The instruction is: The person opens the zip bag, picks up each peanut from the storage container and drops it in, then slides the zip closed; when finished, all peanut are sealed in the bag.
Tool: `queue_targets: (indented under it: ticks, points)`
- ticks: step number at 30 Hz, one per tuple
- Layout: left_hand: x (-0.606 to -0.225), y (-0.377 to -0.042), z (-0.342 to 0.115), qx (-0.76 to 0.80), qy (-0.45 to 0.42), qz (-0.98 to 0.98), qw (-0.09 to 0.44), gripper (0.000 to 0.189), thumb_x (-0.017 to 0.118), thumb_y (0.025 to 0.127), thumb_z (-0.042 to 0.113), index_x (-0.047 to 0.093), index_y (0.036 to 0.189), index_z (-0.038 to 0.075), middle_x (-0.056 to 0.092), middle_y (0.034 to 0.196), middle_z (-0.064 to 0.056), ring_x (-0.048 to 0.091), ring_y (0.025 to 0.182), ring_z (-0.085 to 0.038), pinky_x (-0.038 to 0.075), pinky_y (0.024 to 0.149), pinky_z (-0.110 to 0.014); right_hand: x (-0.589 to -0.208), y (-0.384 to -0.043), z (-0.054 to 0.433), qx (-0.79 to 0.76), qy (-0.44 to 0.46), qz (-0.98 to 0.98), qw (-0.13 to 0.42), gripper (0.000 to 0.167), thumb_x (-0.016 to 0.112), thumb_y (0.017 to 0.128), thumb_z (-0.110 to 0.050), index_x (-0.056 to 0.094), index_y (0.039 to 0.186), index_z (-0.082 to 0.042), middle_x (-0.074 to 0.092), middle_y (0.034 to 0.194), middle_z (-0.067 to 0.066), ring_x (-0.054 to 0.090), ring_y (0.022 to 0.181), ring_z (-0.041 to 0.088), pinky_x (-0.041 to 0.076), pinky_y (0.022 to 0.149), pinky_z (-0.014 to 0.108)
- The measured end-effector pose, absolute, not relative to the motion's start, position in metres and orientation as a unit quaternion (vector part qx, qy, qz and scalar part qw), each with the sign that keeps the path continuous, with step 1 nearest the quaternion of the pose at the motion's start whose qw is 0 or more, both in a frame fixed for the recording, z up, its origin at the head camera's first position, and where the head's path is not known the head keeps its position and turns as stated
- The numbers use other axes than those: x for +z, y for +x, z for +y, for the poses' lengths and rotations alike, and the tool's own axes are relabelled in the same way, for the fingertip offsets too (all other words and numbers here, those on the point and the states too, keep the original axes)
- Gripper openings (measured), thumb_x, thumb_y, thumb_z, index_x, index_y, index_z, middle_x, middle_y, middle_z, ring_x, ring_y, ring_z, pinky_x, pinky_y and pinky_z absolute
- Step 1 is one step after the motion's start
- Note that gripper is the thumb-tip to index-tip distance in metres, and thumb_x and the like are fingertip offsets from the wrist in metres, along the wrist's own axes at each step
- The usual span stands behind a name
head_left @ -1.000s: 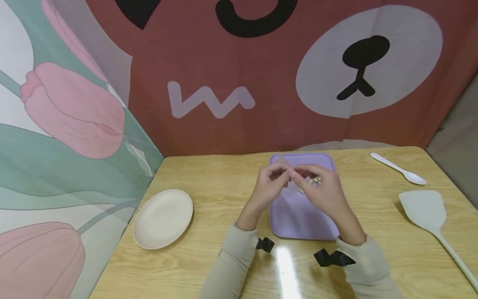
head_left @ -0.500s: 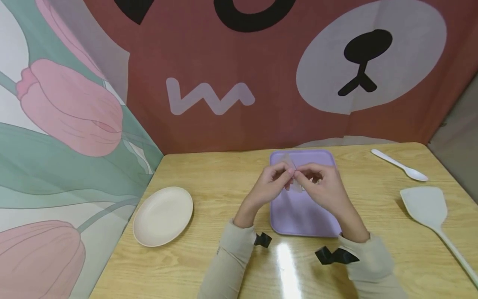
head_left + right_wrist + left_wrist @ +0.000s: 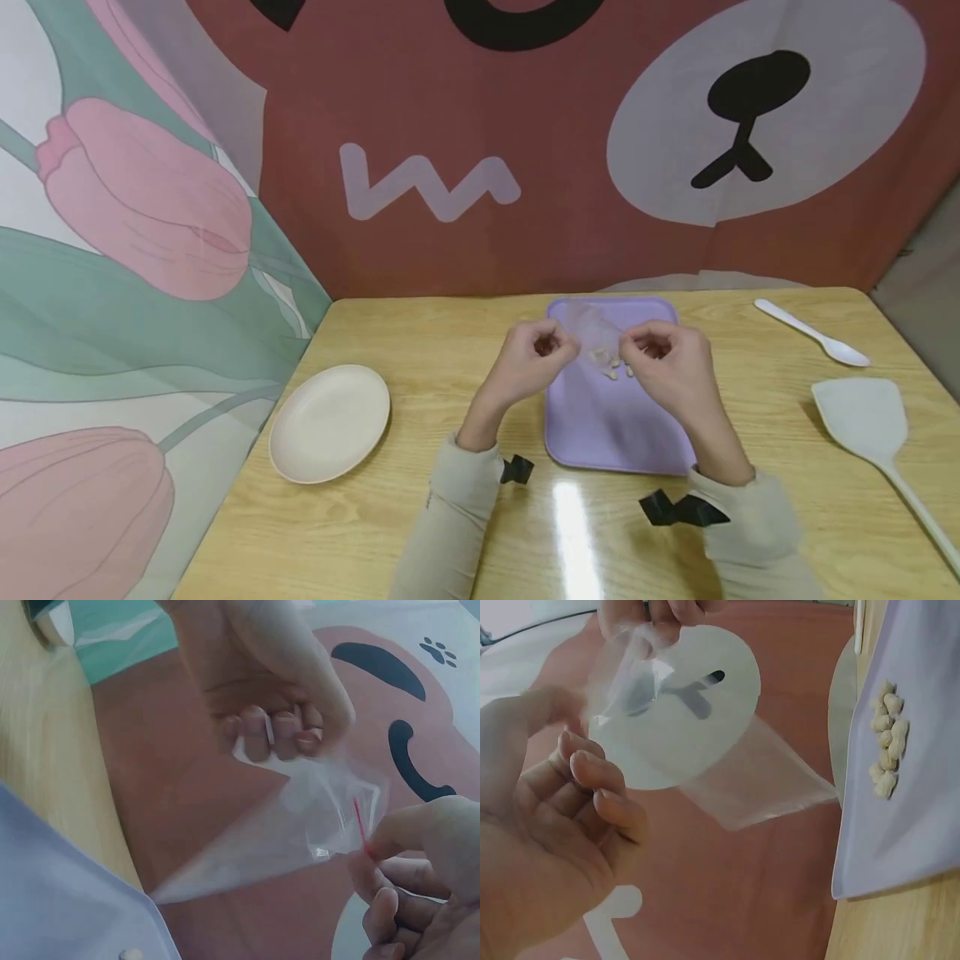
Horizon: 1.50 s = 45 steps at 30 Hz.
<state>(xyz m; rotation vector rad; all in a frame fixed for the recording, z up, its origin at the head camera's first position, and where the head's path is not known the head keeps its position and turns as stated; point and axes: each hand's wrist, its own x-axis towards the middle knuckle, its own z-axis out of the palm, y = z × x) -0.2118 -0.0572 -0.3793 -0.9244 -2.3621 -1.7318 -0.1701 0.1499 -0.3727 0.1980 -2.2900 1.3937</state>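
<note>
Between my two hands I hold a clear, thin plastic bag (image 3: pixel 759 784), its mouth stretched between my fingertips and its lower part hanging down over the tray. My left hand (image 3: pixel 528 358) pinches one side of the bag's mouth between thumb and forefinger. My right hand (image 3: pixel 671 362) pinches the other side, at a thin red line (image 3: pixel 358 822) along the plastic; its other fingers curl inward. I cannot tell whether the bag's lowest corner touches the tray.

Beneath my hands, a shallow lilac rectangular tray (image 3: pixel 615 429) with rounded corners lies on the table. A small cluster of pale tan peanuts in their shells (image 3: pixel 887 742) lies on it, towards the far part.

Well to the left, a round cream plate (image 3: pixel 330 423) sits on the pale wood-grain table (image 3: pixel 442 342). To the right of the tray lies a white spoon (image 3: pixel 813 333), and nearer me a pale grey-white spatula (image 3: pixel 862 415) with a broad blade. Behind the table hangs a reddish-brown cloth (image 3: pixel 420 92) printed with a bear's face.
</note>
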Motion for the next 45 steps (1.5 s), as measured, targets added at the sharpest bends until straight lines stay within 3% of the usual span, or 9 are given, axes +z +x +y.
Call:
queue_targets:
  ticks: [3,5,8,10,15,22,27,36,45]
  points:
    - [-0.378,-0.211,-0.056,-0.532,-0.321,-0.782,0.048,0.021,0.08,0.083,0.017,0.065,0.091,0.005,0.058,0.079,-0.004,0.051,0.07,-0.01,0.043,0.06,-0.025,-0.371,-0.169,0.15,0.506,0.079,-0.831,0.215,0.008,0.068,0.086,-0.003,0.076,0.083,0.0,0.065,0.065,0.005,0.053,0.054,0.01,0.041,0.049,0.018]
    - [-0.379,-0.21,-0.053,-0.49,-0.332,-0.803,0.07,0.052,0.091,0.072,0.022,0.065,0.114,0.007,0.062,0.103,-0.005,0.055,0.093,-0.01,0.048,0.078,-0.029,-0.371,-0.169,0.151,0.51,0.083,-0.831,0.204,0.008,0.069,0.087,-0.003,0.076,0.086,0.0,0.066,0.067,0.006,0.054,0.055,0.009,0.042,0.049,0.018]
    - [-0.383,-0.211,-0.049,-0.419,-0.353,-0.833,0.081,0.1,0.097,0.061,0.028,0.047,0.146,0.01,0.049,0.142,-0.007,0.042,0.13,-0.014,0.035,0.106,-0.042,-0.37,-0.169,0.154,0.524,0.097,-0.83,0.164,0.01,0.069,0.089,-0.005,0.075,0.091,0.003,0.069,0.072,0.009,0.057,0.058,0.009,0.044,0.051,0.02]
    - [-0.386,-0.212,-0.046,-0.394,-0.359,-0.842,0.079,0.11,0.097,0.061,0.031,0.038,0.152,0.009,0.041,0.152,-0.008,0.033,0.14,-0.016,0.025,0.113,-0.05,-0.371,-0.17,0.155,0.531,0.103,-0.83,0.135,0.013,0.069,0.09,-0.006,0.075,0.093,0.005,0.069,0.074,0.01,0.058,0.059,0.008,0.044,0.051,0.021]
    - [-0.389,-0.212,-0.045,-0.385,-0.347,-0.85,0.096,0.099,0.095,0.062,0.026,0.046,0.146,0.006,0.055,0.139,-0.005,0.045,0.132,-0.015,0.028,0.108,-0.048,-0.376,-0.175,0.154,0.529,0.096,-0.838,0.096,0.011,0.068,0.088,-0.004,0.075,0.091,0.005,0.069,0.072,0.009,0.058,0.06,0.009,0.044,0.052,0.023]
    - [-0.397,-0.213,-0.047,-0.354,-0.337,-0.872,0.033,0.107,0.094,0.064,0.028,0.037,0.152,0.006,0.047,0.148,-0.005,0.041,0.135,-0.018,0.025,0.108,-0.042,-0.387,-0.18,0.153,0.576,0.115,-0.809,0.021,0.016,0.066,0.09,-0.001,0.071,0.097,0.013,0.069,0.077,0.011,0.062,0.068,0.01,0.05,0.062,0.022]
    - [-0.399,-0.214,-0.049,-0.357,-0.333,-0.871,0.057,0.097,0.093,0.066,0.024,0.044,0.146,0.002,0.059,0.135,-0.007,0.053,0.124,-0.018,0.03,0.103,-0.04,-0.391,-0.182,0.149,0.545,0.108,-0.83,0.054,0.013,0.066,0.087,-0.001,0.073,0.091,0.009,0.07,0.074,0.01,0.062,0.064,0.01,0.049,0.058,0.021]
    - [-0.401,-0.223,-0.064,-0.393,-0.32,-0.86,0.051,0.079,0.092,0.068,0.015,0.056,0.137,0.002,0.062,0.129,-0.01,0.056,0.12,-0.022,0.04,0.105,-0.034,-0.396,-0.186,0.145,0.524,0.088,-0.842,0.091,0.017,0.07,0.089,-0.011,0.075,0.094,0.004,0.071,0.074,0.008,0.06,0.061,0.009,0.046,0.053,0.023]
    - [-0.409,-0.236,-0.09,-0.481,-0.283,-0.829,0.026,0.09,0.091,0.067,0.004,0.046,0.145,0.005,0.061,0.132,-0.015,0.056,0.123,-0.021,0.05,0.095,-0.032,-0.396,-0.187,0.176,0.502,0.052,-0.853,0.135,0.018,0.067,0.093,-0.013,0.074,0.101,0.001,0.068,0.08,0.014,0.056,0.066,0.008,0.044,0.057,0.02]
